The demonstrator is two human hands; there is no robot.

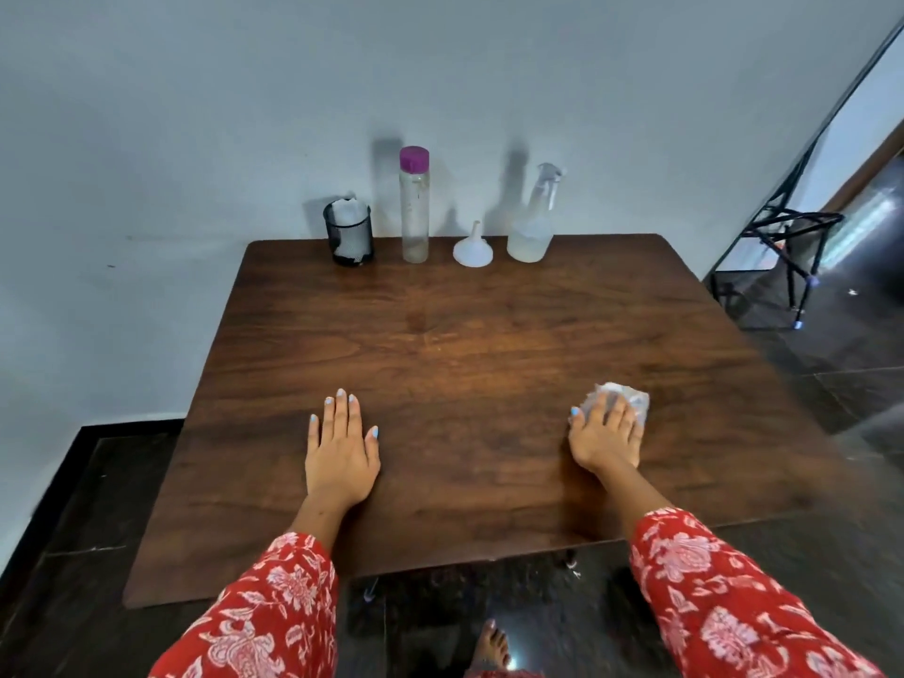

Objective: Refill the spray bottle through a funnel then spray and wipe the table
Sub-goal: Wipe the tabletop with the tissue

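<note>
My right hand [606,433] presses a crumpled white tissue [633,398] flat against the brown wooden table [464,345], near its front right. My left hand [341,445] lies flat on the table at front left, fingers together, holding nothing. At the back edge stand a clear spray bottle [533,222] partly filled with liquid, a white funnel [473,249] resting upside down, and a tall clear bottle [414,208] with a purple cap.
A black mesh cup [348,234] with white tissues stands at the back left, against the grey wall. A black metal stand [782,247] is on the dark floor to the right. A bare foot [491,645] shows below the table's front edge.
</note>
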